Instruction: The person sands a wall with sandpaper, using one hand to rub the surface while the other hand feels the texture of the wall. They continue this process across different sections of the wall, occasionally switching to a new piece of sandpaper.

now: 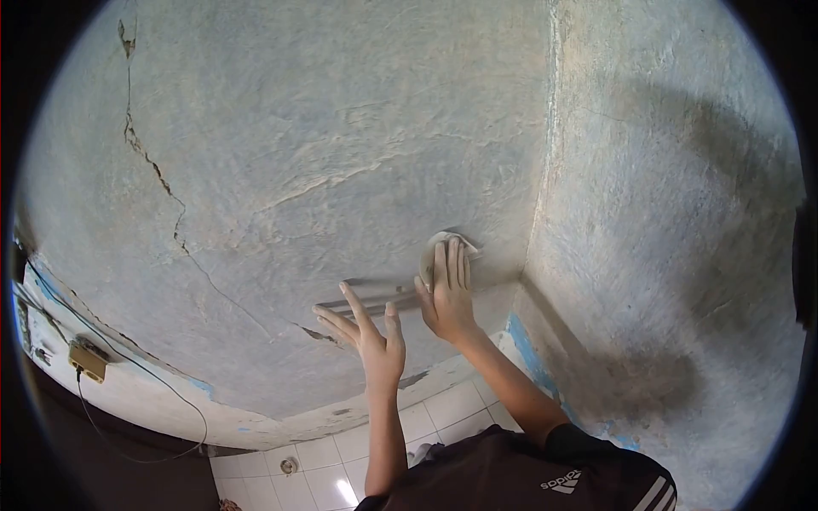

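Note:
My right hand point(448, 300) lies flat against the grey plaster wall point(409, 200), its dusty fingers together over a pale sheet that looks like sandpaper point(445, 236). Only the sheet's upper rim and right corner show past the fingertips; the rest is hidden beneath them. Lower and to the left, my left hand point(377, 342) is open and holds nothing. Its fingers are spread, with the fingertips close to the wall and overlapping dark streaks of shadow there. A small chipped patch point(317, 334) is just left of this hand.
A second wall point(656, 221) meets this one at a corner on the right, with blue paint remains point(532, 353) low down. A long crack point(158, 175) runs down the left. A socket box point(88, 361) with cables hangs at lower left, above white tiles point(319, 473).

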The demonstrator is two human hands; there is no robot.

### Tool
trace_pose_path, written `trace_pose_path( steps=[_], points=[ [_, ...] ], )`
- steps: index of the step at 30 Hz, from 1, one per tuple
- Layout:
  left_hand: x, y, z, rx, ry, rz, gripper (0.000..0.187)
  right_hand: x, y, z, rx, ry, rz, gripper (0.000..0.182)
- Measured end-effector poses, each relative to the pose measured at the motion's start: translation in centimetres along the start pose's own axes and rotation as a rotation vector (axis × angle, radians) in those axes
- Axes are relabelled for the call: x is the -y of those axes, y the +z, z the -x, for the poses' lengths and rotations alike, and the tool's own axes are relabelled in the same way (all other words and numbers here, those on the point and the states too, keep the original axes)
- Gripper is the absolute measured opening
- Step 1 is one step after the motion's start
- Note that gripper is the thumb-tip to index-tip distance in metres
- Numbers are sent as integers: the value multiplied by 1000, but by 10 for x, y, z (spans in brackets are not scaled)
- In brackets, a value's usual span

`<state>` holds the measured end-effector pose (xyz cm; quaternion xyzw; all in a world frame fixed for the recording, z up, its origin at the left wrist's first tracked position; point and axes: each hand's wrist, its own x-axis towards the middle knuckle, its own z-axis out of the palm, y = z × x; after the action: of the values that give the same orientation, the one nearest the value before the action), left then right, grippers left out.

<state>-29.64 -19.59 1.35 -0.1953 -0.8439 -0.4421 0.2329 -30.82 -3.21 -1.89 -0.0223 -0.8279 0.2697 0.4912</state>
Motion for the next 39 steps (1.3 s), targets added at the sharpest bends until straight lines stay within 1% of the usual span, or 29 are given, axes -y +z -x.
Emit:
trace_pose_path(
  steps=[2,4,5,7,8,10,11,12,13,14,16,18,20,23,24,27,28,29,31,32,33,35,37,39],
  points=[
    [-8,9,3,15,-12,-22,77,-18,-5,-5,17,-70,68,68],
    [-18,18,7,43,-26,22,74,-17,-41,-70,-116,8,61,67],
    [-20,20,7,42,-30,20,74,-19,-49,-89,-112,8,59,67],
    [-22,25,9,38,-32,23,72,-24,-59,-108,-230,-36,85,66],
    [-22,26,9,32,-39,18,72,-27,-58,-102,-223,-39,78,66],
    [-20,28,10,25,4,-23,71,-31,-49,-72,-128,-62,110,66],
    [-19,30,11,11,-5,-28,71,-36,-37,-45,-122,-73,99,66],
    [-18,32,12,12,-12,-26,71,-42,-21,-12,-61,-54,120,66],
    [-18,32,13,10,-22,-27,71,-45,-11,3,3,-39,138,65],
    [-19,32,14,-10,-42,-39,71,-45,-12,-3,20,-54,118,65],
    [-22,31,13,4,-10,-20,70,-39,-28,-35,-23,-119,205,64],
    [-23,29,13,10,-22,-29,70,-20,-62,-99,-171,-223,156,62],
    [-27,29,12,25,-48,-4,71,-4,-84,-140,-209,-247,158,61],
    [-29,31,12,21,-58,5,72,2,-70,-136,-249,-279,130,60],
    [-28,32,12,9,-39,9,72,3,-62,-115,-158,-233,172,62],
    [-22,33,12,-11,5,-6,72,-9,-19,-19,54,-199,85,67],
    [-23,32,12,-19,2,-7,72,-12,-8,1,112,-201,35,69],
    [-24,28,14,-4,-25,-40,71,-7,-5,0,113,-207,29,69],
    [-22,23,12,8,-46,-80,70,19,-10,-15,14,-159,-2,70],
    [-21,21,11,-50,-73,-35,68,28,-18,-38,-12,-237,-49,71],
    [-20,19,10,-106,-101,13,65,40,-28,-63,-14,-235,-50,71],
    [-11,10,3,-136,-89,6,63,58,-39,-102,-1,-375,-43,71],
    [1,-6,-4,-168,-83,-3,60,70,-32,-106,-8,-385,5,71],
    [14,-23,-12,-270,-56,-32,57,81,-21,-95,-13,-394,59,71]
  ],
)
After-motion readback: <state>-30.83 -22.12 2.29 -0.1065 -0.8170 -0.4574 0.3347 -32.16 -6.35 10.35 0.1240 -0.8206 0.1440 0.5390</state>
